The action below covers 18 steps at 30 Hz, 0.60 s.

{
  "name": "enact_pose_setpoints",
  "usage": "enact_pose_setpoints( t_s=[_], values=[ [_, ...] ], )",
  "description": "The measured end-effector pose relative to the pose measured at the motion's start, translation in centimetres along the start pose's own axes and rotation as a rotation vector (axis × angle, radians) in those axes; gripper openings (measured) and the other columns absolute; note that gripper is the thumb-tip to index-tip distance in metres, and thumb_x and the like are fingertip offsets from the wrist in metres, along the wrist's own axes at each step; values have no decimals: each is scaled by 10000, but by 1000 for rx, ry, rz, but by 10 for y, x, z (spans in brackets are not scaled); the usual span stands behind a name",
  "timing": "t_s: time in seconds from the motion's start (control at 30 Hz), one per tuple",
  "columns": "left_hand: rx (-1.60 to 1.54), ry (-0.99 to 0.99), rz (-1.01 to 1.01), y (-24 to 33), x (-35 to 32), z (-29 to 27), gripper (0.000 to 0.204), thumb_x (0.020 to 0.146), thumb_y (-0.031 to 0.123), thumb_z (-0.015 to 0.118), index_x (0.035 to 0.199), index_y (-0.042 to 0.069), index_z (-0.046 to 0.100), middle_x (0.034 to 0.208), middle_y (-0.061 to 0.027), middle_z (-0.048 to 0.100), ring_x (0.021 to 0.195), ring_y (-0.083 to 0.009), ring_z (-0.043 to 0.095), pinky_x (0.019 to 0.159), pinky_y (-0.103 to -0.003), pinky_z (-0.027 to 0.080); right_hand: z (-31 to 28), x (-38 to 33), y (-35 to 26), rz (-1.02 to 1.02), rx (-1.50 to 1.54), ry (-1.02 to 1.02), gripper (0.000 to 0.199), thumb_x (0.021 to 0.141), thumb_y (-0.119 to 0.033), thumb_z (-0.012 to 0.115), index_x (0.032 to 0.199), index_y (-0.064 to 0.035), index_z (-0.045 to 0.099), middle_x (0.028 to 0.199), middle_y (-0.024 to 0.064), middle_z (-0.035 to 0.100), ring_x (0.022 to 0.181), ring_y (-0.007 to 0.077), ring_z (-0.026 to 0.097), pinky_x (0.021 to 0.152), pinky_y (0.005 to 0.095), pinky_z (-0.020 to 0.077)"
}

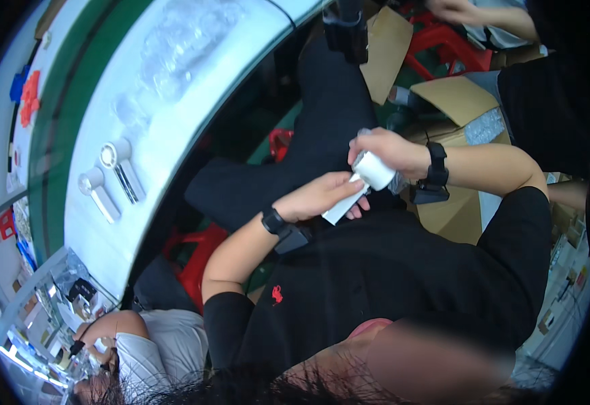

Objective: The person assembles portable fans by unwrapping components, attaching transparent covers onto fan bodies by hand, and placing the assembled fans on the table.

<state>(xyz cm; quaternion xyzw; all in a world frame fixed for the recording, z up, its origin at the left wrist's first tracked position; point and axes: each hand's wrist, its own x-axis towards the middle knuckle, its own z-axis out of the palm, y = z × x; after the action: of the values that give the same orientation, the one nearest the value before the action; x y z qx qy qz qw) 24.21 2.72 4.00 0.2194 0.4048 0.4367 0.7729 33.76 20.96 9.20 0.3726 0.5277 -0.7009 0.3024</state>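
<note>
Head view: a white handheld device (378, 171), round barrel on a flat handle, is held in both hands above the lap, clear of the worktable (102, 253). The handle is gripped by the left hand (318, 196), thumb laid along it near the joint with the barrel. The barrel is grasped from above and behind by the right hand (391, 150); its far fingertips are partly hidden. Clear film (396, 182) is seen beside the barrel, under the right hand; whether it is wrapped around the device or only bunched there cannot be told.

Step in hand, as judged: film and device are being worked against each other, whether on or off being unclear. Best done with the weight borne at the handle by the left hand, so that the right is freed for the film. Film should be drawn along the barrel's axis, evenly, not tugged across the joint, where a snag seems likeliest. Pressure on the barrel's open end is best avoided. A drop is the chief risk, nothing firm being seen directly beneath.

Two similar devices, one upper (130, 181) and one lower (104, 204), are laid on the worktable; loose clear plastic (187, 40) is heaped farther along it.
</note>
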Motion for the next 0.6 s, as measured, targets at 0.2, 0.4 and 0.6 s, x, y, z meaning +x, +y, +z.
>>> enact_pose_setpoints(
  t_s=[0.2, 0.4, 0.6],
  values=[
    [-88, -54, -83, 18, -27, 7, 366, 1022, 397, 502, 1010, 32, 531, 838, -23, 629, 655, -79, 597, 575, -226, 516, 20, -6, 2, -25, 128, 17, 318, 920, -284, 473, 885, -32, 664, 845, 78, 647, 773, 152, 620, 689, 277, 488],
    [58, -49, -119, 34, -48, 7, 371, 1026, 398, 489, 1012, 30, 530, 853, -27, 630, 649, -85, 595, 572, -229, 513, 41, -15, 10, -143, 174, 39, 316, 922, -275, 458, 872, -30, 652, 842, 71, 640, 778, 151, 604, 709, 274, 477],
    [380, 126, 61, 37, -53, 8, 384, 1026, 388, 492, 1051, 9, 550, 882, -58, 653, 654, -102, 610, 564, -229, 507, 33, -4, 2, -499, 22, -46, 339, 935, -273, 433, 883, -16, 648, 843, 79, 635, 780, 154, 590, 723, 290, 462]
  ],
)
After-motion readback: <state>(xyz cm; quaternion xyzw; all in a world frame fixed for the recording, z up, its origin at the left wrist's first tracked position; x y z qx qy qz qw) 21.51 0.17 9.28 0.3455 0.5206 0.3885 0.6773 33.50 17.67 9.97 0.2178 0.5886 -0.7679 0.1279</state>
